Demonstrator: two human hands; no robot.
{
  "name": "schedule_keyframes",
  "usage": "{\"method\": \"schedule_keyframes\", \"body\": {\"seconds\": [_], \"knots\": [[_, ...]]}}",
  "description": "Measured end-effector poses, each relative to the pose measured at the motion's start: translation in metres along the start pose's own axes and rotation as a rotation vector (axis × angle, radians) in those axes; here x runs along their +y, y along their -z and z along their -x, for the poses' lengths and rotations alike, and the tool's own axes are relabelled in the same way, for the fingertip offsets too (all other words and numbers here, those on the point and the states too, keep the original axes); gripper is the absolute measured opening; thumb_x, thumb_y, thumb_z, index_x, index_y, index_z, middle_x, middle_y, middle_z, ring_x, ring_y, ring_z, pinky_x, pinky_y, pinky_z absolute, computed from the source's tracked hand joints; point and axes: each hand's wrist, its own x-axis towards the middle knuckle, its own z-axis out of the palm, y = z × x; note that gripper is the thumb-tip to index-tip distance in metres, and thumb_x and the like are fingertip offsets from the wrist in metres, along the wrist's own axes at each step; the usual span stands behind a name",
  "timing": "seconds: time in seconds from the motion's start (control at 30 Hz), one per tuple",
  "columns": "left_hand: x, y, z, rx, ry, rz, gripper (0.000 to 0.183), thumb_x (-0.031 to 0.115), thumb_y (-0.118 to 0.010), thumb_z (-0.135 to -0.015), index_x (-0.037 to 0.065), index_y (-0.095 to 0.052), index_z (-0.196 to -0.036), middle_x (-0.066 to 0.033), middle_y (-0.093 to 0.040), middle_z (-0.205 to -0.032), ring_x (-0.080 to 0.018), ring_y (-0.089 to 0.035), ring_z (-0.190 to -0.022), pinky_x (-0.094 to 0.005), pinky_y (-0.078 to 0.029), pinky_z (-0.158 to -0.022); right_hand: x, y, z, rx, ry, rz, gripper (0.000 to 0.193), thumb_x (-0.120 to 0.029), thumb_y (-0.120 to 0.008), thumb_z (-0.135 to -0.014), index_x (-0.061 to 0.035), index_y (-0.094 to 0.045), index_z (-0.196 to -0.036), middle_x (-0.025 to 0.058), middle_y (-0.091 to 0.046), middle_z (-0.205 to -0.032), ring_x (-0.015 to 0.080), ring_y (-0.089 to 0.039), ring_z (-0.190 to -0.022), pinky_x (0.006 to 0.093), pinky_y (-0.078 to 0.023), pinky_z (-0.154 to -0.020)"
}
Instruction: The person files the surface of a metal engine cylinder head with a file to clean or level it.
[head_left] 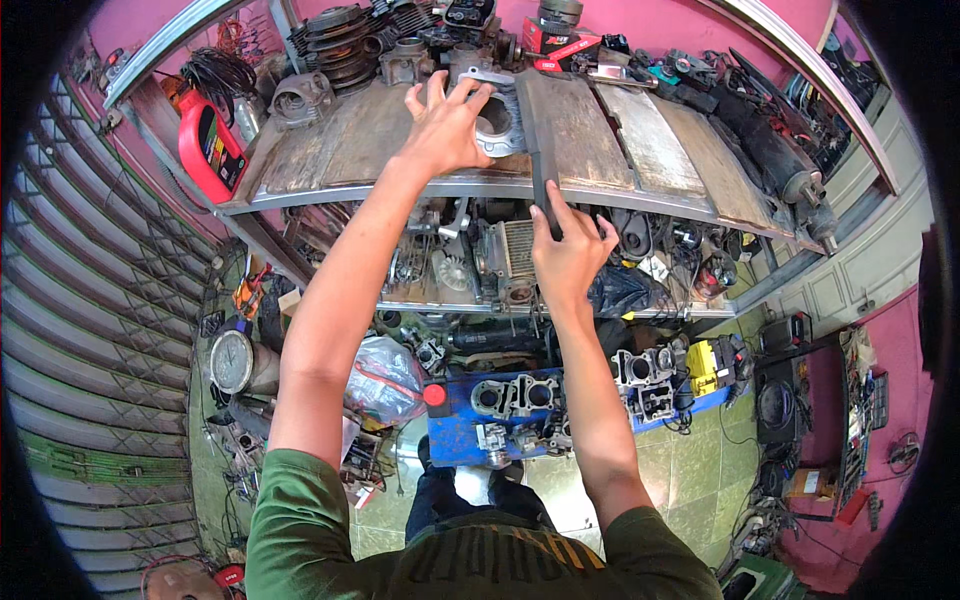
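On the wooden shelf top, a grey metal engine cylinder point(515, 137) with a round bore stands near the front edge. My left hand point(440, 125) is closed on its left side, fingers curled over the upper part. A long dark flat file point(541, 140) lies along the cylinder's right side, its far end near the top of it. My right hand point(570, 250) grips the near end of this file, just below the shelf's front rail, with the index finger stretched along it. Whether the file touches the cylinder, I cannot tell.
A red oil bottle point(208, 150) stands at the shelf's left end. Used engine parts point(345, 45) crowd the back, with a shock absorber point(800, 180) at the right. Below, a blue bench point(455, 440) bears several cylinder parts. A metal rail point(480, 190) edges the shelf.
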Motion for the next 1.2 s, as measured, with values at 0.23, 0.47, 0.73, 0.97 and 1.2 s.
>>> {"method": "schedule_keyframes", "body": {"seconds": [0.23, 0.47, 0.73, 0.97, 1.2], "knots": [[-0.01, -0.002, 0.026, 0.123, 0.106, 0.063, 0.108, 0.042, -0.096, -0.051, 0.021, -0.051, -0.147, -0.0113, -0.044, -0.145, -0.0365, -0.033, -0.144, -0.0642, -0.023, -0.108, -0.004, -0.006, 0.01, -0.046, 0.053, 0.02, 0.045, -0.021, -0.083, -0.081, -0.0212, -0.075, -0.125, 0.0034, -0.076, -0.088, 0.0166, -0.069, -0.089, 0.0448, -0.033, -0.103], [-0.024, 0.009, 0.044, 0.093, 0.088, 0.053, 0.099, 0.03, -0.095, -0.056, 0.023, -0.054, -0.145, -0.0074, -0.046, -0.144, -0.0305, -0.037, -0.141, -0.062, -0.026, -0.105, -0.008, -0.007, 0.019, -0.03, 0.053, -0.001, 0.047, -0.019, -0.085, -0.079, -0.0212, -0.075, -0.126, 0.0027, -0.075, -0.088, 0.0165, -0.069, -0.088, 0.0441, -0.032, -0.104], [-0.028, 0.007, 0.041, 0.115, 0.042, 0.044, 0.093, 0.02, -0.092, -0.059, 0.022, -0.056, -0.145, -0.0013, -0.051, -0.142, -0.0274, -0.041, -0.139, -0.0621, -0.029, -0.102, -0.012, -0.006, 0.022, -0.055, 0.032, -0.025, 0.049, -0.019, -0.086, -0.078, -0.0206, -0.074, -0.126, 0.0063, -0.076, -0.088, 0.018, -0.07, -0.087, 0.0449, -0.032, -0.104], [-0.028, 0.005, 0.04, 0.056, 0.085, 0.04, 0.094, 0.024, -0.093, -0.061, 0.024, -0.055, -0.146, 0.0009, -0.052, -0.145, -0.0271, -0.038, -0.144, -0.059, -0.027, -0.106, -0.019, -0.002, 0.015, -0.139, 0.055, 0.107, 0.054, -0.021, -0.082, -0.082, -0.0226, -0.069, -0.135, 0.0059, -0.076, -0.082, 0.0178, -0.072, -0.084, 0.0474, -0.032, -0.104], [-0.024, 0.004, 0.028, 0.04, 0.07, 0.071, 0.091, 0.027, -0.094, -0.059, 0.022, -0.059, -0.143, 0.0011, -0.053, -0.148, -0.026, -0.037, -0.148, -0.061, -0.026, -0.107, -0.022, -0.012, -0.016, -0.004, 0.12, 0.066, 0.049, -0.02, -0.081, -0.082, -0.0209, -0.071, -0.13, 0.0046, -0.076, -0.084, 0.0183, -0.071, -0.084, 0.047, -0.033, -0.104]]}}
